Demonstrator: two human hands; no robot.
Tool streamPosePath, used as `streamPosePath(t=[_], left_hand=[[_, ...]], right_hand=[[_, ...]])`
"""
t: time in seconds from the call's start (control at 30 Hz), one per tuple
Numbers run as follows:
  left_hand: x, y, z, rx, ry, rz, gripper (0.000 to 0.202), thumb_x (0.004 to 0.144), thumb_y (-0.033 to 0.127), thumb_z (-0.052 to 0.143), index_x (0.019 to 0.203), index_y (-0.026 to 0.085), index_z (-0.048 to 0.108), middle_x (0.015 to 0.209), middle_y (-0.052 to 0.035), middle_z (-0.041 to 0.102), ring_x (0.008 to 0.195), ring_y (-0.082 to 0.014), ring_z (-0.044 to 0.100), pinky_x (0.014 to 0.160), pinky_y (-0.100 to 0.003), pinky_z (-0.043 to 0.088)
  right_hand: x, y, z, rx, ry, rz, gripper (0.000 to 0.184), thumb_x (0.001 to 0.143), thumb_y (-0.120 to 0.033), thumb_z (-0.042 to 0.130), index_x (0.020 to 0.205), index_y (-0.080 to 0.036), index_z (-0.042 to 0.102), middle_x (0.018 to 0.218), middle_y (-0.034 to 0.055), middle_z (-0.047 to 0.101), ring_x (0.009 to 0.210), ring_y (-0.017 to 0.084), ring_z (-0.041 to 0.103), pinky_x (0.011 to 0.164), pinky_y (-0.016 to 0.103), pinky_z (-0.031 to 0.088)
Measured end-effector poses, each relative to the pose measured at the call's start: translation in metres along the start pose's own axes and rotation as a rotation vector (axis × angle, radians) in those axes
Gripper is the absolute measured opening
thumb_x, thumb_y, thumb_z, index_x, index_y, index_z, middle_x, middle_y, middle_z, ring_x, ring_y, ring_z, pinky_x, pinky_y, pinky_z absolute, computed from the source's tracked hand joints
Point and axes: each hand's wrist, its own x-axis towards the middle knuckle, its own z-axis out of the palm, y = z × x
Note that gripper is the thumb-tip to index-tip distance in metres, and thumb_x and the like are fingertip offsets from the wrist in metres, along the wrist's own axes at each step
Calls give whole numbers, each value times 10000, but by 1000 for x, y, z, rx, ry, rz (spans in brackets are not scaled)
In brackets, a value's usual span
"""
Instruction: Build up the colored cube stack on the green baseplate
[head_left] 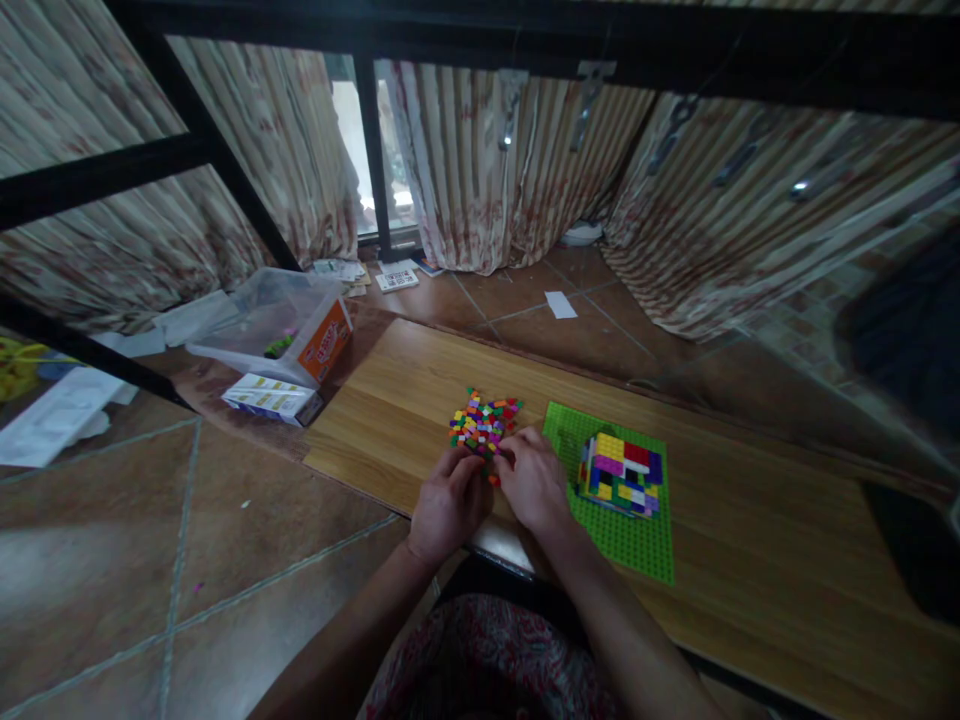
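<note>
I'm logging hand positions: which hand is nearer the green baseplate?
The right hand: it overlaps the left edge of the green baseplate in view, though contact is unclear. The left hand is farther away, left of the right hand, by the loose bricks.

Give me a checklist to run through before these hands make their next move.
1. Left hand and right hand at the loose bricks: ok, both at the near edge.
2. Brick in grasp: cannot tell, the hands cover the spot.
3. Green baseplate on the table: ok, lying flat.
4. Brick model on the baseplate: ok.
5. Plastic box open: ok.
6. Floor free of stray bits: not ok, a small pink piece lies there.
</note>
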Motion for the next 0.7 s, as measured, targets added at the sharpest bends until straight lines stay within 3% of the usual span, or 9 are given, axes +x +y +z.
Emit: streamPosePath(t=[0.17, 0.3, 0.4, 0.53, 0.7], left_hand=[[1, 0, -4, -56, 18, -31, 206, 909, 195, 490, 1079, 192, 608, 1108, -101, 599, 1022, -176, 608, 895, -311, 524], [3, 11, -15, -221, 42, -130, 264, 904, 259, 538, 1156, 204, 593, 1115, -90, 616, 1023, -182, 602, 886, -319, 503], [2, 25, -21, -451, -61, -237, 244, 887, 326, 580, 1088, 196, 630, 974, -55, 651, 904, -163, 610, 801, -280, 494], [-2, 40, -25, -839, -186, -488, 269, 832, 423, 643, 880, 158, 643, 690, 13, 592, 605, -88, 524, 584, -202, 426], [-4, 46, -25, -1047, -266, -694, 328, 751, 448, 724, 812, 141, 625, 646, 24, 576, 530, -55, 471, 506, -171, 364]], right_hand=[[-5, -6, 1, -23, 24, -17, 111, 870, -186, 583, 808, -216, 670, 950, 73, 615, 896, 215, 587, 744, 307, 455], [-19, -11, -16, 191, 8, -33, 120, 912, -189, 537, 875, -201, 650, 914, 63, 647, 879, 206, 611, 787, 313, 461], [-34, -15, -31, 424, -31, -48, 141, 915, -167, 515, 906, -210, 648, 878, 35, 676, 837, 174, 633, 786, 287, 466], [-53, -14, -42, 683, -85, 35, 120, 901, -224, 555, 891, -225, 675, 866, 11, 692, 803, 152, 642, 753, 261, 477], [-59, -7, -40, 819, -138, 74, 137, 881, -244, 571, 853, -220, 703, 796, 1, 688, 736, 139, 631, 700, 251, 481]])
